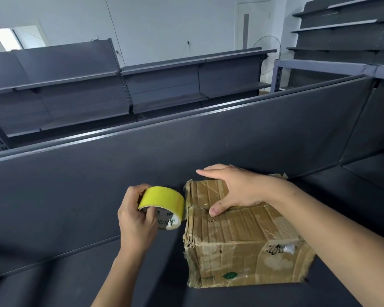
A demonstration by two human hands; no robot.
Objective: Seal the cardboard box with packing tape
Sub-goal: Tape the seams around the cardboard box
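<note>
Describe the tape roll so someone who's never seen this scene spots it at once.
Start at the dark grey shelf and find the battered cardboard box on it. Just left of the box, the left hand grips the tape roll: the only bright yellow thing here.

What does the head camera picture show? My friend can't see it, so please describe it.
A person's left hand grips a yellow tape roll right beside a worn cardboard box, while the right hand rests flat on its top. The box sits on a dark grey shelf.
</note>
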